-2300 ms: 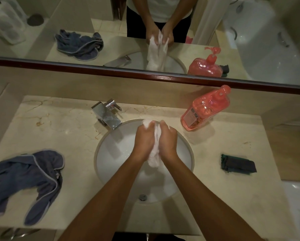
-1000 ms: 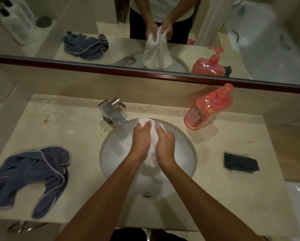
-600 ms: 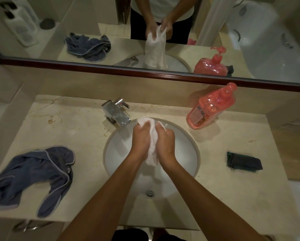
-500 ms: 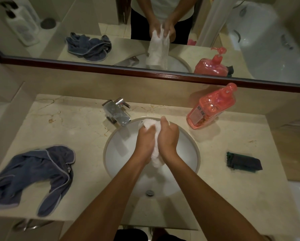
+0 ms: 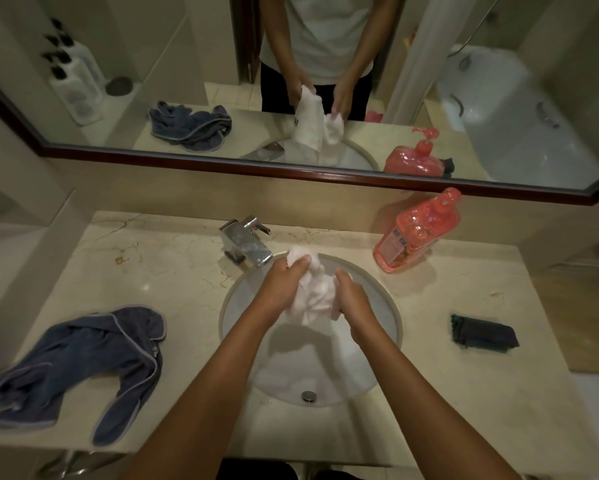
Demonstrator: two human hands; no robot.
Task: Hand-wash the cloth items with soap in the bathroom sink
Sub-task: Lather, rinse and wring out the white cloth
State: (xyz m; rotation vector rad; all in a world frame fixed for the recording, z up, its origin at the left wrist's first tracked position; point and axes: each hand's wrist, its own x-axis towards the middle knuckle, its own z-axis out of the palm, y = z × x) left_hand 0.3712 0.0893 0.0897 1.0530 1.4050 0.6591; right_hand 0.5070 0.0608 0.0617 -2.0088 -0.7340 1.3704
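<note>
A wet white cloth point(image 5: 313, 292) hangs bunched over the round white sink point(image 5: 388, 313). My left hand point(image 5: 282, 285) grips its upper left part close to the tap. My right hand point(image 5: 351, 297) grips its right side, a little apart from the left hand. The cloth's lower end hangs between my wrists above the basin. A blue-grey cloth point(image 5: 79, 355) lies crumpled on the counter at the left. A small dark green cloth point(image 5: 483, 336) lies folded on the counter at the right. A pink soap pump bottle point(image 5: 417, 233) stands behind the sink on the right.
A chrome tap point(image 5: 246, 244) stands at the sink's back left edge. The beige marble counter point(image 5: 159, 271) runs along a wall with a framed mirror point(image 5: 326, 174). The drain point(image 5: 308, 396) shows at the basin's near side.
My hands, pressed together around the cloth before, have drawn apart sideways. The cloth now spreads wider between them. The view has shifted slightly.
</note>
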